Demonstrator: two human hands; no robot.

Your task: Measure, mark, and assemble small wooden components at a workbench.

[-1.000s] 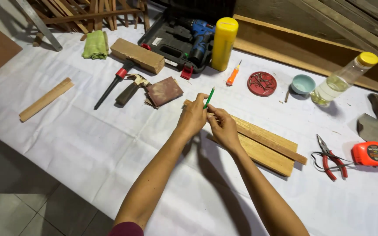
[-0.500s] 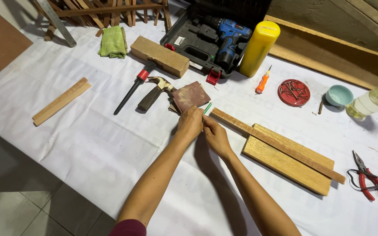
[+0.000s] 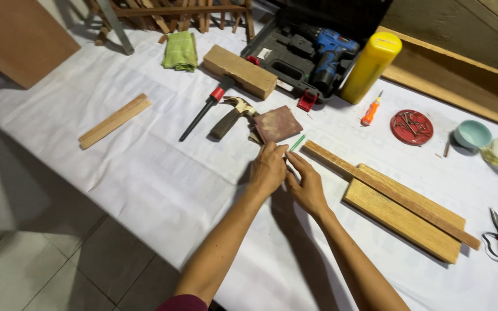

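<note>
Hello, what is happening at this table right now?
A person works at a table covered with a white sheet. The left hand and the right hand are close together, and a green pencil sticks out between them, beside the end of a long wooden strip. That strip lies across a wider wooden board. Just beyond the hands lie sandpaper and a hammer. An open case with a blue drill lies farther back.

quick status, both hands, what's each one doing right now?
Left hand: closed on the green pencil, whose tip sticks out toward the long wood strip.
Right hand: fingers extended against the left hand; whether it grips anything cannot be told.
</note>
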